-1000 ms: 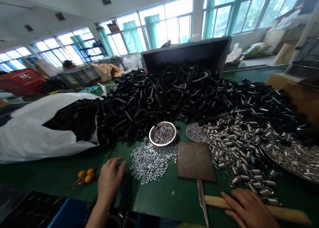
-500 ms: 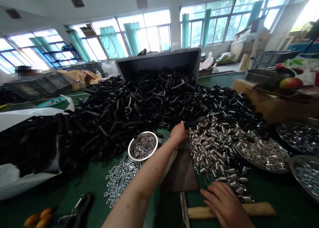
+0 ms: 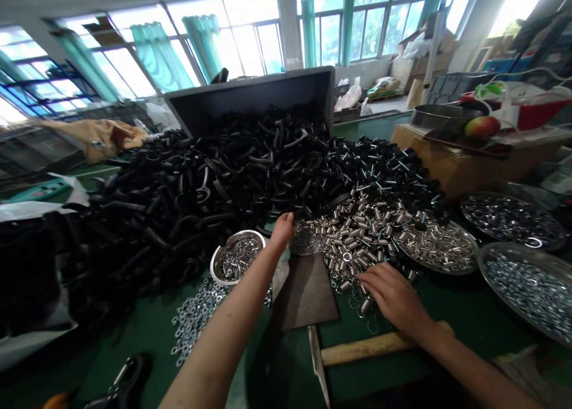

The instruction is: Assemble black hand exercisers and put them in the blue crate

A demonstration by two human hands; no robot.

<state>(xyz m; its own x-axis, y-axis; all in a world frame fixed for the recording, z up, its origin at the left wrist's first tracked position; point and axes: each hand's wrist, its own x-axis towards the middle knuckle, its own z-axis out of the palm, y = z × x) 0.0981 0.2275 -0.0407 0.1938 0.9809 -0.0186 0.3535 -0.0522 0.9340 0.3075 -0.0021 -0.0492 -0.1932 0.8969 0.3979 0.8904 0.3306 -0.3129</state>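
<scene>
My left hand (image 3: 282, 229) reaches forward with its fingers closed in a pinch, beside a shallow dish of tiny metal parts (image 3: 308, 240) and the heap of black curved plastic parts (image 3: 250, 176). What it holds, if anything, is hidden. At the near edge of a pile of coil springs (image 3: 353, 233), my right hand (image 3: 391, 293) has its fingers stretched out, fingertips at the springs and no object visible in them. Below it lies a hammer (image 3: 361, 349) with a wooden handle. A dark flat metal plate (image 3: 308, 293) lies between my arms.
A white bowl of small metal pins (image 3: 215, 266) stands left of my forearm, with loose nuts (image 3: 190, 325) before it. Metal trays of small parts (image 3: 487, 254) line the right side. A grey crate (image 3: 333, 99) tips towards me at the back, near a cardboard box (image 3: 420, 152).
My right hand has moved forward from over the hammer handle to the springs. My left hand stays by the small dish, fingers still closed. The view has swung right.
</scene>
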